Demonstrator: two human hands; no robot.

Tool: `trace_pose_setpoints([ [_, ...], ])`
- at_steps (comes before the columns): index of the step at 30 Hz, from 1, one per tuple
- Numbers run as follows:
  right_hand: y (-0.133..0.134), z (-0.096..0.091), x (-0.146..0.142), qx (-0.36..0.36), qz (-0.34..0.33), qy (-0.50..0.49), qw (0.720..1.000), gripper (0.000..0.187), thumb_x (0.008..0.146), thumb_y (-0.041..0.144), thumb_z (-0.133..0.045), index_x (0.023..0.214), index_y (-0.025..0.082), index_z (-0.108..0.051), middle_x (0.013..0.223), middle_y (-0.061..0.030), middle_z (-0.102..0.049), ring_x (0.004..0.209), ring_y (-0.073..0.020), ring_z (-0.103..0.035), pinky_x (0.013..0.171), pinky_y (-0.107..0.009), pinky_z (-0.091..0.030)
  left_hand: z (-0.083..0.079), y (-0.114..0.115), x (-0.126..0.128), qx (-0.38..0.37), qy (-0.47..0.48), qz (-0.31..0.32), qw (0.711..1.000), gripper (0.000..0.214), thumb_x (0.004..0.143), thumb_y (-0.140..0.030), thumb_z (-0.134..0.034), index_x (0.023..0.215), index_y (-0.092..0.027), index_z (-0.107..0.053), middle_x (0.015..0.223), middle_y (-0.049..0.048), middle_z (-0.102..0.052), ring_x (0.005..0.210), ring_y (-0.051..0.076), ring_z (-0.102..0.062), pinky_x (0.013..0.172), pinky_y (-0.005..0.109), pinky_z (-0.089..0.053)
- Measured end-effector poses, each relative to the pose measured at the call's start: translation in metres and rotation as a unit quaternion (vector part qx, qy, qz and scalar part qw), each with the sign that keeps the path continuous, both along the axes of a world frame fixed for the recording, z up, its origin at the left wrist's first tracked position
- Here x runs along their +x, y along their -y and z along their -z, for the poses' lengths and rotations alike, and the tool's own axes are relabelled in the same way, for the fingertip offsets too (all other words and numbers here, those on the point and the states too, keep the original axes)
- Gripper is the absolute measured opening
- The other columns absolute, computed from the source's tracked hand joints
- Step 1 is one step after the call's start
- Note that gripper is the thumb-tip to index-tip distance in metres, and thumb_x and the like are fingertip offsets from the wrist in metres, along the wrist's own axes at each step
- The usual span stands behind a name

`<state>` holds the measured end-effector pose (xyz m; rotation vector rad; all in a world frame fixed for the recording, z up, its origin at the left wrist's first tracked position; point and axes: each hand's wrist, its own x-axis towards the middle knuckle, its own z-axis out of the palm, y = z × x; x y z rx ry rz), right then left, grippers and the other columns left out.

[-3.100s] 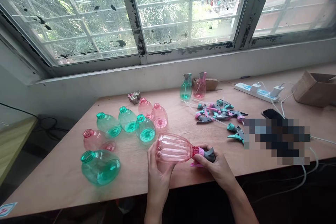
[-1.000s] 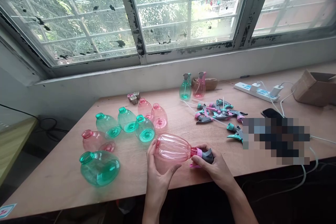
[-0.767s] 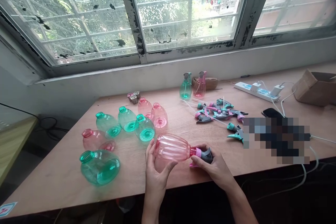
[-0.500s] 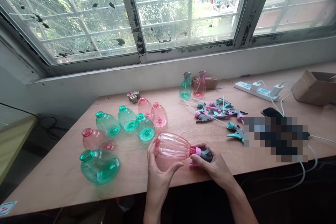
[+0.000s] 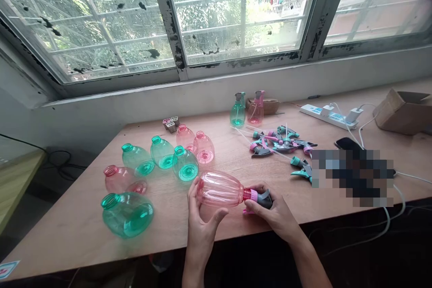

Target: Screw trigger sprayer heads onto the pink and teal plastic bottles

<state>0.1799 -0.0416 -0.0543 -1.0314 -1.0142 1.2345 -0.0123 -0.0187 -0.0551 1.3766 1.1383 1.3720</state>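
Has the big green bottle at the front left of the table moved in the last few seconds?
No. The big green bottle still lies just in front of the leftmost pink bottle, as before.

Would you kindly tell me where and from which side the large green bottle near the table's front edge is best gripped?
Probably around the wide belly of the large green bottle, coming from above: it lies on its side with its capless neck pointing left, so both rounded flanks are free.
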Motion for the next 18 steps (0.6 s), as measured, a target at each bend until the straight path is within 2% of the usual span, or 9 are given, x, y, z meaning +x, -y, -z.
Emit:
trace_pose_setpoints([
  [3,-0.001,0.001,0.0,-0.005,-0.006,0.001,1.0,0.034,0.074,0.044,-0.081,0.093,0.02,-0.068,0.082,0.0002,-0.066,0.069,-0.0177,-0.065,0.065,-0.034,-0.062,0.002,-0.003,0.001,-0.007,0.006,-0.022,1.0,0.076,0.078,-0.036,-0.077,0.144,-0.029,-0.04,0.156,0.0097,-0.037,0.142,0.03,-0.04,0.118,0.047,-0.033],
  [6,-0.001,0.001,0.001,-0.015,-0.004,-0.006,1.0,0.032,0.077,0.043,-0.08,0.095,0.019,-0.067,0.077,0.0007,-0.067,0.067,-0.0174,-0.066,0.069,-0.035,-0.062,0.004,-0.005,0.001,0.011,-0.011,-0.018,1.0,0.074,0.078,-0.031,-0.078,0.143,-0.032,-0.042,0.159,0.0072,-0.034,0.143,0.029,-0.04,0.118,0.045,-0.033],
  [11,0.0,-0.002,0.002,-0.004,0.006,-0.017,1.0,0.031,0.077,0.042,-0.08,0.093,0.019,-0.067,0.077,0.0008,-0.066,0.066,-0.0153,-0.065,0.067,-0.032,-0.062,-0.001,-0.002,0.002,0.016,-0.015,-0.005,1.0,0.085,0.073,-0.028,-0.083,0.145,-0.033,-0.038,0.16,0.0069,-0.032,0.144,0.027,-0.038,0.12,0.043,-0.03],
  [14,0.0,-0.004,0.001,0.004,-0.001,0.004,1.0,0.032,0.074,0.043,-0.082,0.09,0.019,-0.069,0.083,-0.0005,-0.065,0.07,-0.0155,-0.062,0.064,-0.029,-0.062,-0.005,0.001,0.005,-0.015,0.018,-0.008,1.0,0.089,0.071,-0.034,-0.083,0.147,-0.029,-0.036,0.155,0.0104,-0.041,0.142,0.029,-0.04,0.119,0.046,-0.029],
  [18,-0.002,-0.004,-0.003,-0.021,-0.006,0.012,1.0,0.036,0.072,0.048,-0.081,0.09,0.019,-0.07,0.082,-0.0005,-0.065,0.072,-0.0173,-0.062,0.066,-0.033,-0.063,-0.008,0.001,0.009,-0.067,0.053,-0.045,0.995,0.074,0.074,-0.041,-0.08,0.137,-0.023,-0.046,0.139,0.0127,-0.057,0.133,0.03,-0.051,0.115,0.048,-0.036],
])
